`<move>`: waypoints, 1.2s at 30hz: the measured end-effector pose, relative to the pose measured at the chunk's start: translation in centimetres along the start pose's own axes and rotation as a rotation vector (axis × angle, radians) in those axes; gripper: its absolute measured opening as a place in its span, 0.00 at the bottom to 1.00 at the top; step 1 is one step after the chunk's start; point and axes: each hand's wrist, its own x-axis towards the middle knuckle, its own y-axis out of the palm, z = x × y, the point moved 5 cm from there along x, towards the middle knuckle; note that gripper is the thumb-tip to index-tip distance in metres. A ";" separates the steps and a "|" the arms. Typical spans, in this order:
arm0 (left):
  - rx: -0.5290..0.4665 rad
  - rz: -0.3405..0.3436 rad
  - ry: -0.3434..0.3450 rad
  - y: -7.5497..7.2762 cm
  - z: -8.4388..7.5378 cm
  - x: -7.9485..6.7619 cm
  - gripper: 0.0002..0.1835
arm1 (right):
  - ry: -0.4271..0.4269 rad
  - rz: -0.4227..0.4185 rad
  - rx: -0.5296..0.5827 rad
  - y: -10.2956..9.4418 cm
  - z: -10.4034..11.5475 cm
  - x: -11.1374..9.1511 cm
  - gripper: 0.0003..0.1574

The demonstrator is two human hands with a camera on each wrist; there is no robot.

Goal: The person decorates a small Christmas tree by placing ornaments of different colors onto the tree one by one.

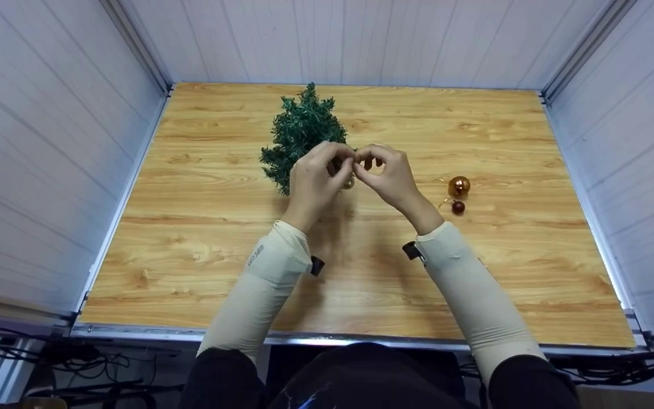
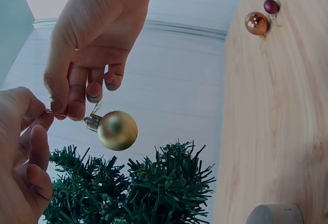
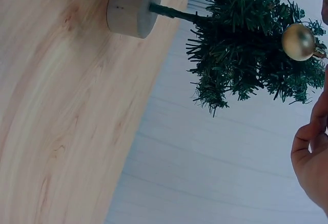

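Both hands are raised in front of a small green artificial Christmas tree [image 1: 304,125]. Between them hangs a matte gold bauble [image 2: 117,130] by a thin gold string. My left hand [image 1: 314,179] pinches the end of the string between thumb and forefinger. Right beside it, my right hand [image 1: 390,177] pinches the same string nearer the bauble's silver cap [image 2: 93,122], its other fingers loosely bent. In the right wrist view, the bauble overlaps the tree's branches, and the fingertips are largely out of frame.
A shiny copper-gold bauble [image 1: 459,186] and a smaller dark red bauble [image 1: 458,207] lie on the wooden table [image 1: 531,255] to the right, with strings attached. The tree stands on a round wooden base [image 3: 134,7]. White panels [image 1: 338,42] enclose the table's back and sides.
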 end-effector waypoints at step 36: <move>0.007 -0.078 -0.165 -0.8 1.3 0.1 0.03 | 0.047 -0.082 0.063 0.4 0.8 2.3 0.03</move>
